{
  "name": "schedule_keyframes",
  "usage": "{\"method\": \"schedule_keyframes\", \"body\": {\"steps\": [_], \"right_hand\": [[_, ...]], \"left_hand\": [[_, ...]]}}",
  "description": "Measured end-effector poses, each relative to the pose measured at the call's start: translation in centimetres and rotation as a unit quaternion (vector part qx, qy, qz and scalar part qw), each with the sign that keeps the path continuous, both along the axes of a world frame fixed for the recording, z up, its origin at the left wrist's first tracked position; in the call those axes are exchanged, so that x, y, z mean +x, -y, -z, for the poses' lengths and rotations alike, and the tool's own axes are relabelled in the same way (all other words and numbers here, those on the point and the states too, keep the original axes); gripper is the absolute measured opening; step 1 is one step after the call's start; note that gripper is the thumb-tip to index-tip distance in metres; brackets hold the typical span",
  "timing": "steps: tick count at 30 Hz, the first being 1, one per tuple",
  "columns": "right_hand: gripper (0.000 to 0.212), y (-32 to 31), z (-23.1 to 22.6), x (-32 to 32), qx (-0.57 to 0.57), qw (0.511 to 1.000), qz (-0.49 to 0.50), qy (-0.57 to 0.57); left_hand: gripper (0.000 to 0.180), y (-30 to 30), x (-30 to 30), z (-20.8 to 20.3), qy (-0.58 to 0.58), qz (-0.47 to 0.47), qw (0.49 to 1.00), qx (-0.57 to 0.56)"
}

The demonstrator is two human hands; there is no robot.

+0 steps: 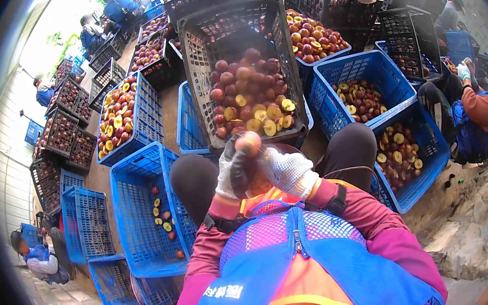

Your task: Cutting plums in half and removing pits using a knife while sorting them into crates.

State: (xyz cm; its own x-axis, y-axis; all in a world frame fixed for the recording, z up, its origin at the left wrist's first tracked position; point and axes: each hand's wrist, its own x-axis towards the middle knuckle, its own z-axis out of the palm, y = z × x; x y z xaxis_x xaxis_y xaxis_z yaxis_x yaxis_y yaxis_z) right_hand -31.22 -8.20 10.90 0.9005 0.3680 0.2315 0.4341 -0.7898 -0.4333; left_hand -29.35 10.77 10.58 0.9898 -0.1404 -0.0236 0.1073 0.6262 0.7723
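Left hand (234,169) grips a plum (248,143), likely firm, light, best side-cupped, by the crate's (216,33) near edge; right hand's (287,173) grip unclear.

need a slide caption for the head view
Gloved left hand holds a round fruit beside the right hand, before a black fruit crate.

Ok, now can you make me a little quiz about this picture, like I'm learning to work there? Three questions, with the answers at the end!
1. What colour is the big crate straight ahead, in the middle? (a) blue (b) black (c) yellow
2. True or false: the blue crate beside the left knee is less full than that one.
3. What is the left hand holding?

Key:
1. b, black.
2. True: only a few pieces lie in it.
3. A round, pinkish fruit, with the right hand close beside it.
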Motion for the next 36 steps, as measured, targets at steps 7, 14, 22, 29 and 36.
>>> {"method": "schedule_keyframes", "body": {"steps": [7,14,22,29,36], "right_hand": [[0.019,0.3,1.0,0.1,0.03,0.999,0.007,-0.035],[0.023,-0.6,0.4,1.2,0.002,0.997,0.005,-0.074],[0.025,0.9,1.3,0.8,-0.046,0.997,-0.021,-0.053],[0.043,2.5,1.5,0.8,0.161,0.984,0.016,0.076],[0.039,2.1,-1.7,4.0,0.275,0.95,-0.071,-0.132]], "left_hand": [[0.05,-0.9,2.5,4.2,-0.058,-0.032,0.998,-0.004],[0.063,-0.3,2.5,6.0,0.07,-0.112,0.954,0.269],[0.042,-1.0,1.5,5.4,-0.194,0.041,0.967,-0.159],[0.06,-1.8,2.0,1.3,-0.166,-0.02,0.985,-0.045],[0.041,1.5,-0.1,-1.0,0.079,0.03,0.967,0.239]]}}
